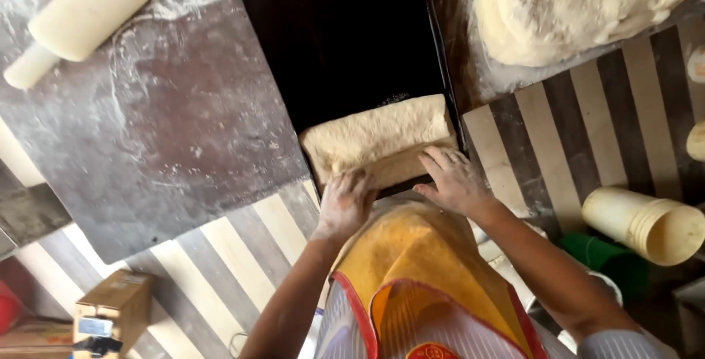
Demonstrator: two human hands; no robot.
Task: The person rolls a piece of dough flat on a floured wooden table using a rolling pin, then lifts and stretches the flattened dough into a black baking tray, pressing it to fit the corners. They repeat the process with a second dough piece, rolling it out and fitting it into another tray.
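Pale folded dough (378, 139) is being pressed at the near end of a black baking tray (345, 36), which is lying on the floured dark tabletop (169, 124). It is being touched along its near edge by the left hand (345, 203) and the right hand (455, 180), each grip spread flat and open, nothing being clasped. A wooden rolling pin (88, 14) is lying well apart at the far left, and a large dough mass (573, 3) is sitting beyond the tray's right side.
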